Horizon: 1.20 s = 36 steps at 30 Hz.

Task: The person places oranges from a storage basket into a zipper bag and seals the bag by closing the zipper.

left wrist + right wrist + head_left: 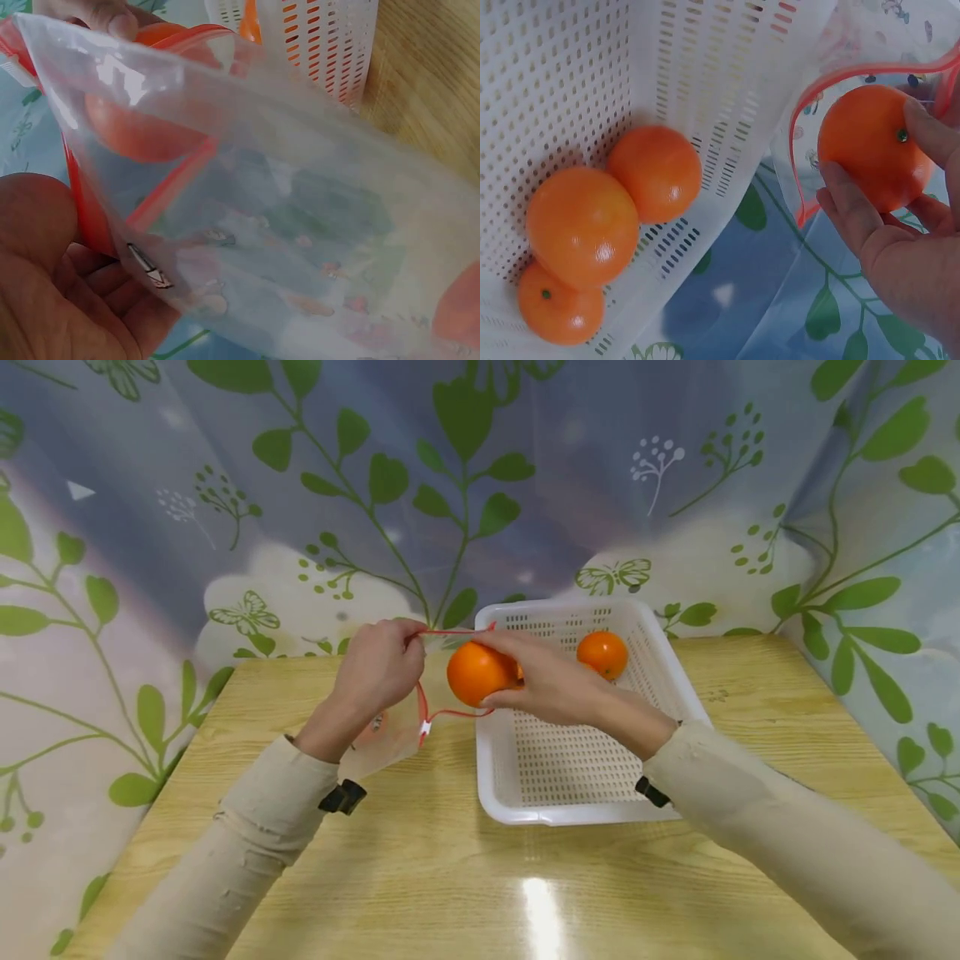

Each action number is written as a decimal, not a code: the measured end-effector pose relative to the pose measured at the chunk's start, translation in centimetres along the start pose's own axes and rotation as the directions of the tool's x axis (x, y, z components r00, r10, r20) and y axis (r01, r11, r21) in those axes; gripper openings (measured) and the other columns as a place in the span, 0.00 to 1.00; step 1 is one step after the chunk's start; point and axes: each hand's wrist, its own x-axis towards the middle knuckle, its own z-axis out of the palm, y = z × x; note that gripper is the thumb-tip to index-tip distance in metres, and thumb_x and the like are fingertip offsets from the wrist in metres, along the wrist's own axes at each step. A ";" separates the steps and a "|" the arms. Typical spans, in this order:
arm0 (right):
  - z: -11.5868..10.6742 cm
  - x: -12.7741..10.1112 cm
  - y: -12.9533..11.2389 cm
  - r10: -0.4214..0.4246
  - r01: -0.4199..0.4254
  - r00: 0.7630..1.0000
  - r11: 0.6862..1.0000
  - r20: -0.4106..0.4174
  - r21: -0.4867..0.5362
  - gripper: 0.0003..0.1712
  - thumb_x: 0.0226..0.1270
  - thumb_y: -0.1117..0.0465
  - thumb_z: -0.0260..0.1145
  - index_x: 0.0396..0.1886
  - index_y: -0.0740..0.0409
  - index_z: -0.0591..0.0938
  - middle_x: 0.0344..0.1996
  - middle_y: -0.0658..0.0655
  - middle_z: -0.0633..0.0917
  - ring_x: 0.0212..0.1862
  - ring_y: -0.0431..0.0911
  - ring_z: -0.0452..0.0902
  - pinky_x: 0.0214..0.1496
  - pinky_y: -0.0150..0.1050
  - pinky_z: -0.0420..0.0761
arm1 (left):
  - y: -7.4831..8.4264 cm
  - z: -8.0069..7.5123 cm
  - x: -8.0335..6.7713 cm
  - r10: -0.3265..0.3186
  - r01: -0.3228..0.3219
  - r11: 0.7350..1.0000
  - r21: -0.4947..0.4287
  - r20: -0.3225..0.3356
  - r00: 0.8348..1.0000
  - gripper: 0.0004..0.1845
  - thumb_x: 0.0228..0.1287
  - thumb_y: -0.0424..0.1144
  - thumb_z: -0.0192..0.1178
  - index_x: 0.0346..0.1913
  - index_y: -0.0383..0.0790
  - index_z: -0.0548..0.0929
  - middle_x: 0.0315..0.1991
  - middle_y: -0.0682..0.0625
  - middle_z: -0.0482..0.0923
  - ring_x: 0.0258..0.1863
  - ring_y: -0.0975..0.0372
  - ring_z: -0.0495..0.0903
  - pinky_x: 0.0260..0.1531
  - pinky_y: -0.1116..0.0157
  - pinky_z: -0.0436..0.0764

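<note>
Evidently, left hand (378, 664) pinched clear bag (300, 210) | right hand (551, 683) gripped orange (478, 675) at bag's mouth | basket (585, 815) stood at bag's three o'clock

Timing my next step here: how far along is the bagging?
Done: the left hand holds the red-edged bag open; an orange shape showing through its film is probably fruit already bagged. In hand: the right hand holds an orange at the bag's mouth. Left: three oranges visible in the white basket.
</note>
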 end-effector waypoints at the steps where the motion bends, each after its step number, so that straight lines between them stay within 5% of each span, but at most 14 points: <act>1: 0.1 0.2 -0.1 0.010 -0.010 1.000 1.000 0.008 -0.005 0.44 0.58 0.51 0.72 0.73 0.46 0.63 0.67 0.56 0.66 0.64 0.49 0.64 0.62 0.48 0.67 | 0.1 0.0 0.0 0.001 -0.001 1.000 0.011 -0.003 1.000 0.22 0.68 0.35 0.41 0.58 0.38 0.80 0.14 0.49 0.72 0.06 0.61 0.58 0.09 0.67 0.58; 12: 1.5 1.7 0.5 0.020 -0.019 0.996 1.000 0.090 -0.013 0.44 0.59 0.52 0.71 0.73 0.56 0.63 0.66 0.58 0.68 0.62 0.51 0.65 0.64 0.47 0.64 | 0.5 0.2 0.2 0.023 -0.023 0.999 0.040 -0.008 1.000 0.21 0.65 0.32 0.43 0.55 0.36 0.82 0.15 0.48 0.72 0.06 0.61 0.61 0.10 0.67 0.60; 23: 2.0 2.8 0.5 0.037 -0.036 0.995 0.999 0.091 -0.005 0.40 0.57 0.52 0.72 0.66 0.59 0.67 0.56 0.55 0.76 0.50 0.47 0.74 0.54 0.42 0.72 | 0.7 0.3 0.3 0.068 -0.065 0.997 0.040 -0.063 0.996 0.21 0.65 0.30 0.42 0.52 0.34 0.83 0.17 0.46 0.73 0.07 0.60 0.60 0.12 0.66 0.59; 36: 2.5 3.2 0.0 0.021 -0.013 0.994 0.997 0.105 -0.075 0.41 0.61 0.52 0.69 0.70 0.61 0.64 0.60 0.57 0.74 0.53 0.49 0.72 0.57 0.42 0.70 | 0.2 -0.3 0.1 0.028 -0.028 1.000 -0.005 -0.101 0.995 0.23 0.65 0.31 0.41 0.58 0.35 0.80 0.12 0.48 0.70 0.05 0.64 0.53 0.09 0.67 0.57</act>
